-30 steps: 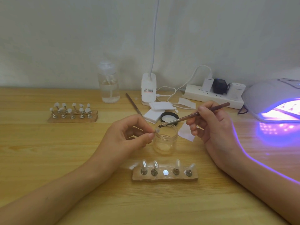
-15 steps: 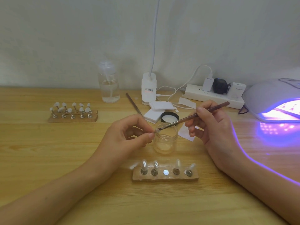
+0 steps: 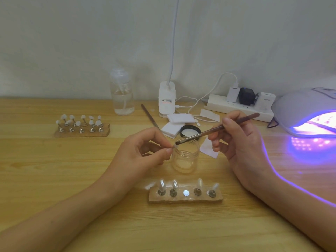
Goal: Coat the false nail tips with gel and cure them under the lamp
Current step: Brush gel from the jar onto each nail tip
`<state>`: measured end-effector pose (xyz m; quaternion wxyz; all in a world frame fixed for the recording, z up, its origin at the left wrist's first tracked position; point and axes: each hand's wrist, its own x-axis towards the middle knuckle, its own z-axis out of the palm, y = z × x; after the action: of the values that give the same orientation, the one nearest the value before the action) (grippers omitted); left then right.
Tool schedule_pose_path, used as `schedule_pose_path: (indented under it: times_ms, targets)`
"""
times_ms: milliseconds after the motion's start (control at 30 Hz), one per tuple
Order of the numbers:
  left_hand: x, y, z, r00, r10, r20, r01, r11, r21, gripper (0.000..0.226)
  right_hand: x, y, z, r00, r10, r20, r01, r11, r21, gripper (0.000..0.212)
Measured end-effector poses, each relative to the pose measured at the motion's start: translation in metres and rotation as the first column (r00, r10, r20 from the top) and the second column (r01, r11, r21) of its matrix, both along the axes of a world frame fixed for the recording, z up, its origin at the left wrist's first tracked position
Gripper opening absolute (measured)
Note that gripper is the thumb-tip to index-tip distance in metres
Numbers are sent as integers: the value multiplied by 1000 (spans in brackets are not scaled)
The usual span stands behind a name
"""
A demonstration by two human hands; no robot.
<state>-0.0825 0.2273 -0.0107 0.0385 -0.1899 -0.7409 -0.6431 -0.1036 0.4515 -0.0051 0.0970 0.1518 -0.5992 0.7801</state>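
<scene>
My left hand (image 3: 143,153) pinches a small clear nail tip (image 3: 174,146) on its stand between thumb and forefinger, just left of the open gel jar (image 3: 185,157). My right hand (image 3: 236,142) grips a brown brush (image 3: 218,128), and its bristle end touches the nail tip over the jar's rim. In front of the jar lies a wooden holder (image 3: 185,197) with several nail tips standing on it and one bare metal spot in the middle. The lamp (image 3: 307,113) glows purple at the right.
A second holder (image 3: 81,130) full of white tips lies at the left. Behind the jar are its black lid (image 3: 190,130), white pads (image 3: 174,124), a second brush (image 3: 150,116), a clear bottle (image 3: 122,95), a desk lamp's base (image 3: 167,100) and a power strip (image 3: 238,108) with cables.
The brush tip has moved left and down from above the jar onto the nail tip in my left hand. My left hand has stayed where it was.
</scene>
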Motion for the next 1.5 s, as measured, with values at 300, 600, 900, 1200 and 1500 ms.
schedule_pose_path:
  times_ms: [300,600,900,1200,1500]
  targets:
    - [0,1,1,1000,16,11,-16,1000,3,15,0,1,-2,996,-86,-21,87,996,10,16]
    - [1,1,0,1000,6,15,-6,1000,17,6,0,2,-3,996,-92,-11,92,992,82,14]
    - [0,0,0,1000,1,23,-1,1000,9,14,0,1,-2,997,-74,-24,76,993,85,15]
    - [0,1,0,999,-1,40,-1,1000,31,6,1,1,-1,998,-64,-23,66,995,77,15]
    - [1,2,0,997,1,78,-6,998,61,10,3,-2,0,995,-82,-63,87,993,84,16]
